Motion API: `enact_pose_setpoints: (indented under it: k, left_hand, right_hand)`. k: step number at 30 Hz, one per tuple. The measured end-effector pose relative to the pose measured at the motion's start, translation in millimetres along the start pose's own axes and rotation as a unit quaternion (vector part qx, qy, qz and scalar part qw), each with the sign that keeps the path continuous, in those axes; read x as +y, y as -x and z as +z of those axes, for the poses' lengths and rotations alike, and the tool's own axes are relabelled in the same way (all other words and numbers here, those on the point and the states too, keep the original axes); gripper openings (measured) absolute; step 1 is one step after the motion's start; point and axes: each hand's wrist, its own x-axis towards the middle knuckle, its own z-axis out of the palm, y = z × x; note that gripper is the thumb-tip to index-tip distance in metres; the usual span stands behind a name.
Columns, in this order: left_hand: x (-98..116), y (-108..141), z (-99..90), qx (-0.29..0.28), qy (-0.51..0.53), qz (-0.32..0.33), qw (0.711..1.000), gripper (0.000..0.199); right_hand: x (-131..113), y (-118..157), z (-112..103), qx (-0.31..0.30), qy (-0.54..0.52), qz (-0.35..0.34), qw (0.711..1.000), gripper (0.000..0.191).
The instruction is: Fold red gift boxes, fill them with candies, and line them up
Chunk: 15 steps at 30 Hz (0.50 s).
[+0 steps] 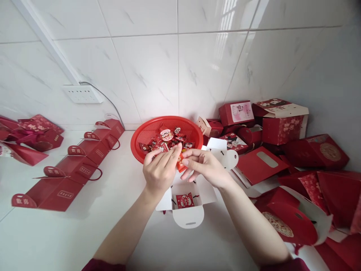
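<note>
Both my hands meet over an open white-lined gift box [188, 217]. Between them is a small orange-red wrapped candy [181, 163]. My left hand [160, 169] is closed on the candy from the left, its fingers together and its thumb hidden. From the right, my right hand [205, 167] pinches the candy's edge between thumb and index finger, the other fingers curled loosely below. Inside the box lies a red printed packet [185, 200]. Just behind my hands stands a red plastic basket [135, 145] holding several red wrapped candies [167, 134].
A row of closed red gift boxes [86, 158] with handles stands at the left. Folded red boxes [39, 131] lie at the far left. Many red boxes [284, 128] pile up on the right, near my right forearm. Behind is a tiled wall with a power socket [82, 93].
</note>
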Motion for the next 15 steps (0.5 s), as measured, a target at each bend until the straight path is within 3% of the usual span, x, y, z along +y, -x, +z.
enact_pose_setpoints:
  k: [2,4,5,7,9,10,12,15]
  left_hand:
    - [-2,3,1.2,-0.021,0.033,-0.045,0.998,0.037]
    - [-6,3,0.9,-0.055,0.128,-0.158,0.978,0.032]
    - [-8,2,-0.3,-0.075,0.201,-0.229,0.95,0.026]
    - [-12,0,-4.4,-0.122,0.367,-0.338,0.858,0.022]
    - [-15,-3,-9.8,-0.18,0.486,-0.38,0.766,0.026]
    - [-16,-4,-12.3,-0.21,0.512,-0.388,0.737,0.025]
    - [-17,-4,-16.1,-0.256,0.518,-0.411,0.705,0.022]
    - [-18,-4,-18.4,-0.284,0.519,-0.433,0.681,0.024]
  right_hand:
    - [6,-4,1,0.006,0.002,-0.013,1.0,0.034]
    - [11,-8,0,0.014,0.02,-0.036,0.999,0.029]
    - [13,-9,-1,0.019,0.033,-0.05,0.998,0.026]
    - [15,-11,-2,0.033,0.063,-0.074,0.995,0.022]
    - [17,-11,-3,0.046,0.096,-0.092,0.99,0.021]
    - [17,-11,-3,0.047,0.113,-0.1,0.987,0.02]
    - [16,-10,-2,0.05,0.133,-0.119,0.983,0.02]
    - [12,-8,-1,0.064,0.101,-0.14,0.983,0.02]
